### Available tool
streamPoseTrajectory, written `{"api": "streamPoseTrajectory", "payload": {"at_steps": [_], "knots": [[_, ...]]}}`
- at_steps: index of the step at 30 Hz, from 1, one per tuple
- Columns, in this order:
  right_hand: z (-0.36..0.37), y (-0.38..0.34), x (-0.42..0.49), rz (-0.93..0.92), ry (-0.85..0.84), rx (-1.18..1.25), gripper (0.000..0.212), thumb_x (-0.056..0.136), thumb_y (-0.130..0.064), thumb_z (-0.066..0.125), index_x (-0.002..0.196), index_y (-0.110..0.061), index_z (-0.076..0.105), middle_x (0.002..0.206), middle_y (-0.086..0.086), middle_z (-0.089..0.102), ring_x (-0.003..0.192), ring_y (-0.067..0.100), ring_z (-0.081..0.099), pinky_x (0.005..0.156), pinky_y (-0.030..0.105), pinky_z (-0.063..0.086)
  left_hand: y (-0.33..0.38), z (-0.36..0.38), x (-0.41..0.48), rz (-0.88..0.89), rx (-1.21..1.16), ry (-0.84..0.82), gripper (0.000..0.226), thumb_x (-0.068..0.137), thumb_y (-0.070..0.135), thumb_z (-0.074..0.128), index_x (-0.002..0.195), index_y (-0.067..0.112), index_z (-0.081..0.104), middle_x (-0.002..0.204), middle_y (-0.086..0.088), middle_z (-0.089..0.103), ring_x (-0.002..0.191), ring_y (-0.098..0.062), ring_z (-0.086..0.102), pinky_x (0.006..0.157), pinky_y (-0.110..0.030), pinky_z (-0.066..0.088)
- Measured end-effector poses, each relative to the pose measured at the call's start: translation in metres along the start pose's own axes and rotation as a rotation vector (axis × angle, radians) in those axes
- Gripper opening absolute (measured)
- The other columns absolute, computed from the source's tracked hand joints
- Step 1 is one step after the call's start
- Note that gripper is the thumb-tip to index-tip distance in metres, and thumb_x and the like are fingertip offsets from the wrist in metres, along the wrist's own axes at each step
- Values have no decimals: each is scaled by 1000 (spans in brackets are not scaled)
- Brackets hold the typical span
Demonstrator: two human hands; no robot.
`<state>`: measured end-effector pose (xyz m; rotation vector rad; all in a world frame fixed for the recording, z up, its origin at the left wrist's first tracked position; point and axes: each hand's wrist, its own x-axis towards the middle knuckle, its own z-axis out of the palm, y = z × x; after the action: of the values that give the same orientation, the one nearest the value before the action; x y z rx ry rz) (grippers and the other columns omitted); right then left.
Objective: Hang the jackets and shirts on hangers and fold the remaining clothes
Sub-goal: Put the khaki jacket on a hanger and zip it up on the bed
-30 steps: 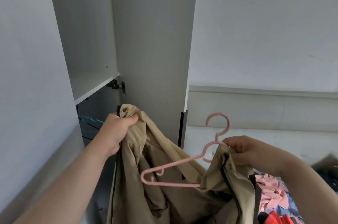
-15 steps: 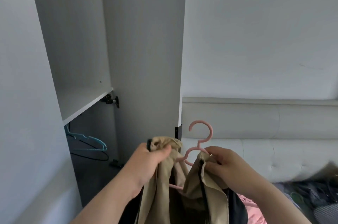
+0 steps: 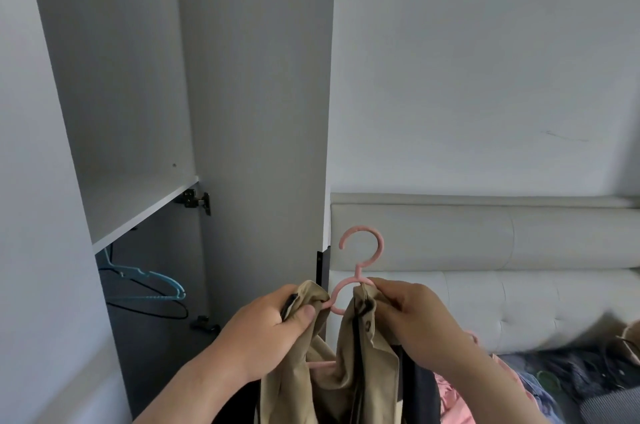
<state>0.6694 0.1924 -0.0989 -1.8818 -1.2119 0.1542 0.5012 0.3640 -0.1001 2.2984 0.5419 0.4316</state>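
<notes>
At the far left stands the open wardrobe (image 3: 121, 77), its white shelf (image 3: 138, 209) slanting across. Under the shelf 1 blue hanger (image 3: 152, 274) hangs just above 1 thin black hanger (image 3: 156, 312). A metal hinge (image 3: 196, 201) sits on the panel just right of the shelf's edge.

Near the middle, my left hand (image 3: 273, 323) is clenched round 1 bunched shoulder of the beige jacket (image 3: 349, 378), thumb pressed over the fabric. The pink hanger (image 3: 358, 274) rises between my 2 hands, its hook upright against the pale surface beyond. 1 pink arm shows lower down between the jacket's folds. The jacket drapes from both hands down to the near edge of my view, partly on the hanger.

My right hand (image 3: 412, 316) pinches the jacket's other collar edge, fingertips touching the hanger just below its neck.

Farther right, a white padded headboard (image 3: 485, 250) runs along the wall. At the near right lies a heap of clothes, with a pink garment (image 3: 450, 403) just beside the jacket and dark clothes (image 3: 581, 378) beyond it, too blurred for me to sort.
</notes>
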Motion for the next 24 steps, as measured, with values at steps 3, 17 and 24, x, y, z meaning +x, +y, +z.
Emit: {"api": "streamPoseTrajectory", "payload": {"at_steps": [3, 17, 24], "knots": [[10, 4, -1, -103, 333, -325, 21, 86, -15, 69, 91, -34, 75, 79, -14, 48, 81, 13, 46, 68, 24, 38, 7, -2, -2, 46, -55, -45, 44, 80, 72, 29, 104, 46, 56, 96, 18, 68, 93, -3, 62, 90, -40, 49], [61, -34, -15, -64, 469, 245, 54, 72, -30, 74, 106, -57, 43, 107, -32, 60, 97, -9, 61, 78, 7, 47, 27, -11, 0, 67, -322, 170, 39, 90, 44, 46, 88, 12, 69, 84, -14, 68, 83, -29, 64, 81, -43, 50], [48, -8, 4, 100, 574, 261, 39, 86, 0, 63, 75, -38, 66, 77, -15, 70, 75, -2, 64, 62, 6, 44, 27, -17, 0, 7, -283, 192, 28, 98, 31, 48, 86, 34, 73, 84, 3, 73, 79, -8, 67, 74, -29, 51]]}}
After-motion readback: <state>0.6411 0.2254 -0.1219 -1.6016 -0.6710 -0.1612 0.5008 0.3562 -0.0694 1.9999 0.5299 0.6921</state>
